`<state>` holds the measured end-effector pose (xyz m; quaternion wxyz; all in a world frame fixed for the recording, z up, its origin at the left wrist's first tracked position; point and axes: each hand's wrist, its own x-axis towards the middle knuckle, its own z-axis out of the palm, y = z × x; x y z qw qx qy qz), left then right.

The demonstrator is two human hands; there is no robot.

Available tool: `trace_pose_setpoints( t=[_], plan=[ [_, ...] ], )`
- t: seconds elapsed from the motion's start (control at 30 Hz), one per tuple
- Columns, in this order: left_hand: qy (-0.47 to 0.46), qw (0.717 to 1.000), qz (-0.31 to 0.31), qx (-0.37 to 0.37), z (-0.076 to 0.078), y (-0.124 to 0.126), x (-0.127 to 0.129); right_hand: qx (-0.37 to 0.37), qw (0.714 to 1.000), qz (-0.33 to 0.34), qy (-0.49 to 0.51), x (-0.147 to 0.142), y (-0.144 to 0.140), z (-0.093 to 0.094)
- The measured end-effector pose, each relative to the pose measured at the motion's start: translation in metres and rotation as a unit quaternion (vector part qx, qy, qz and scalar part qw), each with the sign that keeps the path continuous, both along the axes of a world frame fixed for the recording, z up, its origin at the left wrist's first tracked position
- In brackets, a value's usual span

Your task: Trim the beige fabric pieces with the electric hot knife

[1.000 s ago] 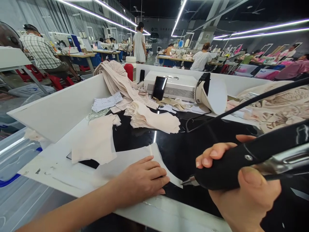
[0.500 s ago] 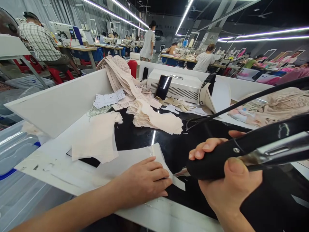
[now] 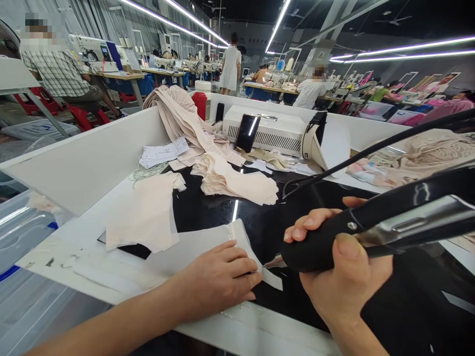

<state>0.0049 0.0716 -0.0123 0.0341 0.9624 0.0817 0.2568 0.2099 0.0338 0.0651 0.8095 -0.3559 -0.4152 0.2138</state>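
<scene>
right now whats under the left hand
The left hand lies flat on a pale fabric piece spread over the black tabletop. Whatever sits beneath the palm itself is covered.

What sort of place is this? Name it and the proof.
Most likely a garment factory floor: rows of white sewing machines on long tables, stacked beige cut fabric pieces, and a black corded hand cutter in the right hand.

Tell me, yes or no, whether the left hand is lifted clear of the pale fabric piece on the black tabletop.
No: the left hand lies flat on the pale fabric piece, pressing it to the black tabletop.
</scene>
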Motion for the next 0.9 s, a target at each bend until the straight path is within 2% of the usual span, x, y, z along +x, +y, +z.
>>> trace_pose_setpoints(
  t=[0.33,0.73,0.9],
  plan=[
    [0.016,1.0,0.012,-0.015,-0.001,-0.002,-0.001,-0.008,1.0,-0.002,-0.001,0.011,-0.012,-0.001],
    [0.012,1.0,0.001,-0.026,0.005,-0.001,-0.003,0.012,1.0,0.017,0.018,0.002,-0.011,0.006],
    [0.015,0.999,0.001,-0.036,0.009,-0.001,-0.001,0.01,0.999,0.039,0.013,-0.006,-0.011,0.001]
  ],
)
